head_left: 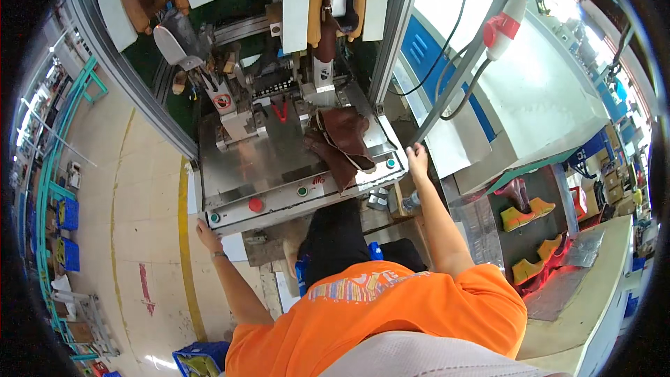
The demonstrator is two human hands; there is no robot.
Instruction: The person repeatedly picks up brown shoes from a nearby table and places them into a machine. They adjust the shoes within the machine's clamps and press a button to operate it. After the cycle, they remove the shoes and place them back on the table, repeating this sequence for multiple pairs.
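My left hand [208, 236] is at the left front corner of a metal machine table [258, 160], beside a green button [215, 218]. At the table's right front corner is my right hand [417, 159], near another green button [391, 163]. The fingers of both hands are partly hidden at the table's sides, so their grip is unclear. A brown leather shoe upper [342, 139] lies loose on the table's right half. Behind it, another brown upper [326, 45] sits on an upright form below a tan U-shaped pad [312, 7]. A red-handled tool [280, 109] rests near the middle.
A red button [255, 204] is on the front panel. On the left, a second form [222, 101] stands under another padded clamp [125, 0]. Metal posts [398, 35] frame the machine. To my right, yellow and red shoes [527, 215] lie in a trough beside a white cabinet [530, 105].
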